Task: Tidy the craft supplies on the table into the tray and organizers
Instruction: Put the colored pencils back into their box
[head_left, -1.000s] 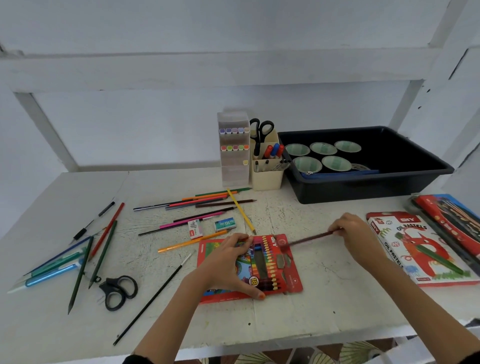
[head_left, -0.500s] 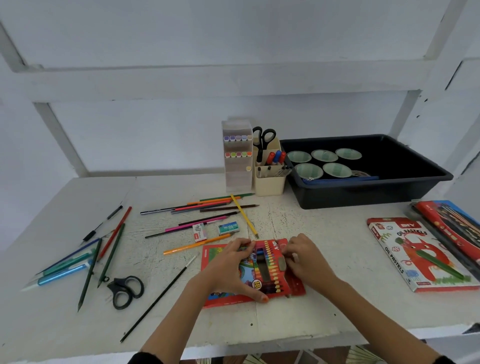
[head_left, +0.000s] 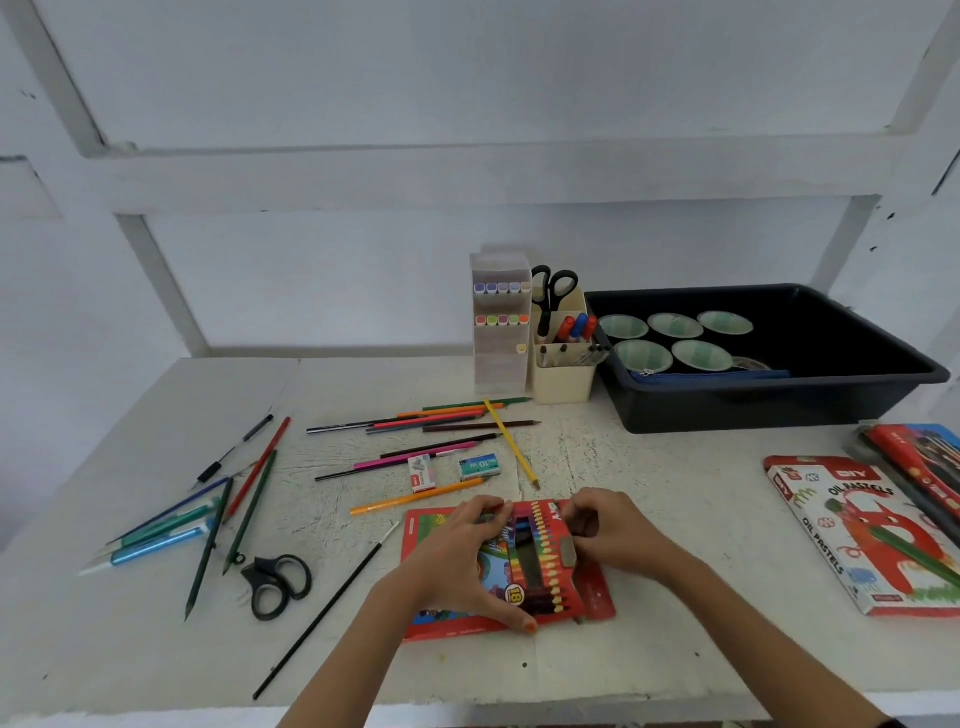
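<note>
A red box of coloured pencils (head_left: 592, 597) lies flat near the table's front edge. My left hand (head_left: 462, 561) spans its left half, fingers on the far edge and thumb at the near edge, holding it down. My right hand (head_left: 613, 535) rests on its upper right part with curled fingers pressing at the pencil window; whether it still holds the dark pencil is hidden. Loose coloured pencils (head_left: 441, 421) lie fanned out behind the box. The black tray (head_left: 779, 410) stands at the back right.
Black scissors (head_left: 278, 582), pens and pencils (head_left: 208, 519) lie at the left, a thin black brush (head_left: 327, 608) beside the box. Two small staple boxes (head_left: 452, 470), a marker organizer (head_left: 498, 332) and a cream pen cup (head_left: 563, 364) stand behind. An oil pastels box (head_left: 862, 535) lies right.
My right hand brought a dark pencil from the right over to the red box and now sits on the box's upper right. My left hand stayed on the box.
</note>
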